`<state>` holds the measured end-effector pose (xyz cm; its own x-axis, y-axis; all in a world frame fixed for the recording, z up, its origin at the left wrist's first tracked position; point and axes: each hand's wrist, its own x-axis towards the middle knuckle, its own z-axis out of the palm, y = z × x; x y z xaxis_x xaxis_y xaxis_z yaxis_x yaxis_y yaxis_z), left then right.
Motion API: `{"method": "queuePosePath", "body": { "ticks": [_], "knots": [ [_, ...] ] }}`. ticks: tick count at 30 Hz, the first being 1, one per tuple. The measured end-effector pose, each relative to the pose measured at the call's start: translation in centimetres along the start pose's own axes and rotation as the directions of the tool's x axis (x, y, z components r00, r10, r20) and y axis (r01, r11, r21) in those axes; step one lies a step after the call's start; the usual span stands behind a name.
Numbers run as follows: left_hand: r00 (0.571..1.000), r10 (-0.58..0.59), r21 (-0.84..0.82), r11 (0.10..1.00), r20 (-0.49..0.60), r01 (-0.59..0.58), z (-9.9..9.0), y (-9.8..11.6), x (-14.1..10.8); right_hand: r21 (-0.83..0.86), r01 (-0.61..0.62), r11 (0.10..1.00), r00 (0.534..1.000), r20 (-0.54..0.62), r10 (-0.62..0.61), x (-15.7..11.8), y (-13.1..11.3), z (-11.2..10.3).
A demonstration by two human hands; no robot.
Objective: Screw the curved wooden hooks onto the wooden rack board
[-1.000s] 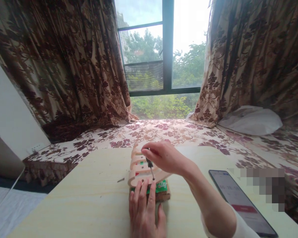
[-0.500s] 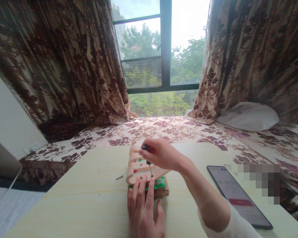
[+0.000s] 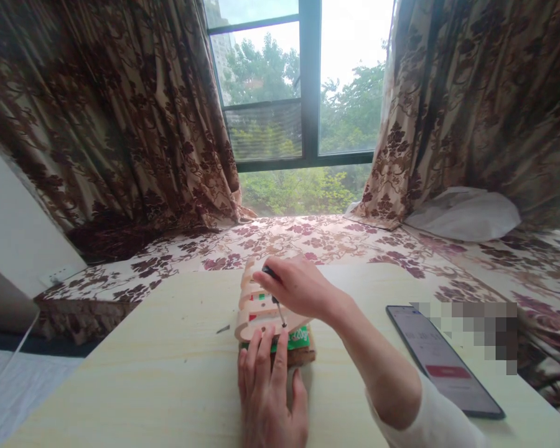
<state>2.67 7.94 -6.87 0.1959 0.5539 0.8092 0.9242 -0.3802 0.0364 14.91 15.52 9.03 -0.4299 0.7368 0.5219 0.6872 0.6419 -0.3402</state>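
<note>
My right hand (image 3: 303, 287) is closed around the dark handle of a screwdriver (image 3: 279, 306). The screwdriver slants down, and its tip meets the near part of a pale wooden piece (image 3: 256, 311) with slots and small red and green marks. Under that piece lie a green packet with white print (image 3: 300, 337) and a brown block (image 3: 303, 356). Flat against the near edge of the wooden piece and the packet rests my left hand (image 3: 273, 389), its fingers spread and pointing away from me.
A phone (image 3: 445, 361) lies on the pale table (image 3: 168, 348) at the right. Left of the wooden piece is a small dark metal bit (image 3: 223, 329). Behind the table stretch a flowered cloth surface (image 3: 298, 239), curtains and a window.
My right hand has turned slightly around the screwdriver handle, while the tip stays on the wooden piece. My left hand keeps its place. The whole view has shifted a little.
</note>
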Motion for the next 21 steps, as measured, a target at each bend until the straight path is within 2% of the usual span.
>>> {"method": "queuePosePath", "body": {
  "ticks": [5,12,18,21],
  "knots": [
    [1.0,-0.004,-0.008,1.0,0.005,0.004,-0.05,0.04,-0.03,0.005,0.023,1.0,1.0,0.016,-0.023,-0.04,0.13,-0.13],
    [1.0,-0.002,-0.011,1.0,0.004,0.002,-0.08,0.21,0.2,-0.055,-0.079,0.995,0.997,0.009,0.08,0.12,0.22,-0.4],
    [1.0,-0.013,-0.015,1.0,0.015,0.013,-0.27,0.32,0.28,0.054,-0.019,0.998,0.997,0.076,0.015,-0.22,-0.09,-0.72],
    [1.0,-0.014,-0.021,1.0,0.009,0.015,-0.31,0.33,0.19,0.042,-0.032,0.999,0.998,0.049,0.029,-0.08,0.13,-0.68]
  ]
}}
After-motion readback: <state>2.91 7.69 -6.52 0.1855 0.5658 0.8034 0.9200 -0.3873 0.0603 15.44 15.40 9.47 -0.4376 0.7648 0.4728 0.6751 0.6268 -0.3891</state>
